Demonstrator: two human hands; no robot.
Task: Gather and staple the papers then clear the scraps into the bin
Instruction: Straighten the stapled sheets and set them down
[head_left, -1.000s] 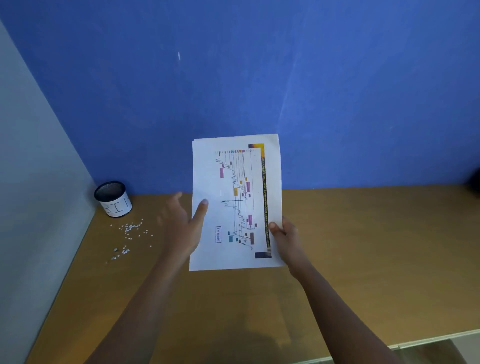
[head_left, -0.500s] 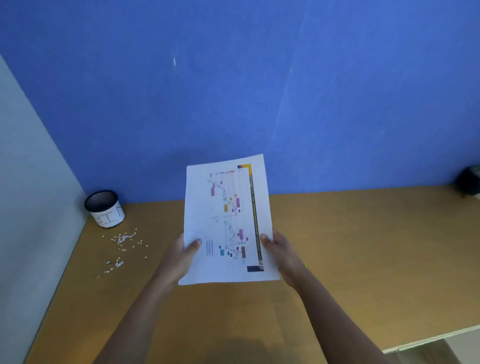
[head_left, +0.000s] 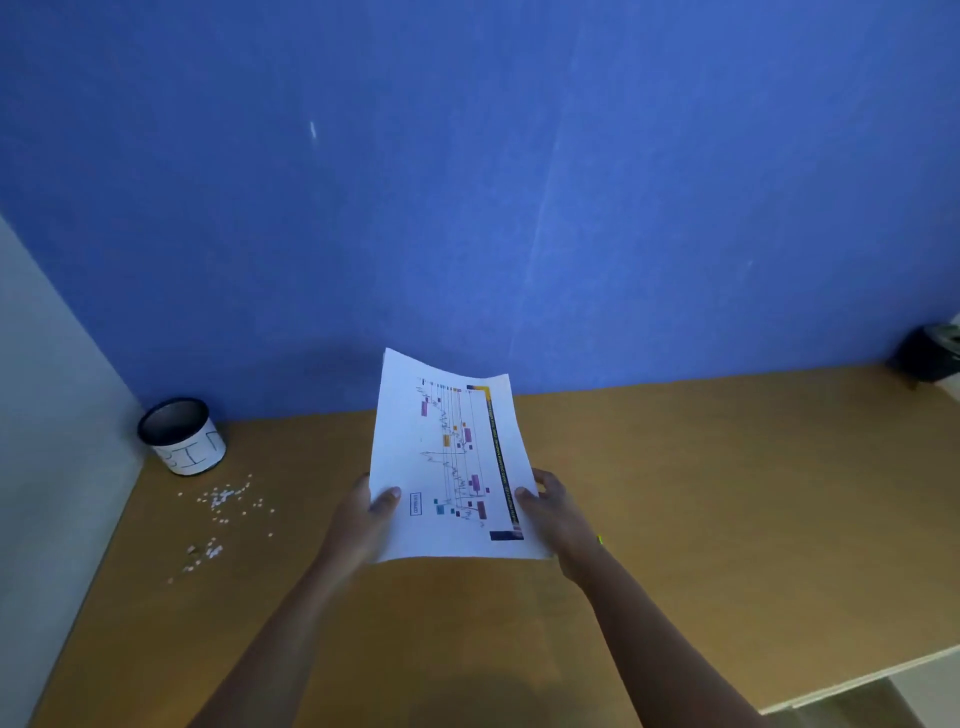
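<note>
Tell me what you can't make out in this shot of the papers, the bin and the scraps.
- Papers, head view: how many sheets; the top sheet hides any beneath, and its print is too small to read.
- Bin: its contents; the inside is dark.
- Dark object at the right edge: cut off by the frame; a stapler or not, cannot tell.
- Scraps: too small to count.

The cup (head_left: 183, 435) at the counter's far left corner bears the handwritten word "BIN" on its white label. The printed chart on the papers (head_left: 451, 460) carries coloured labels and a boxed caption, all illegible.
</note>
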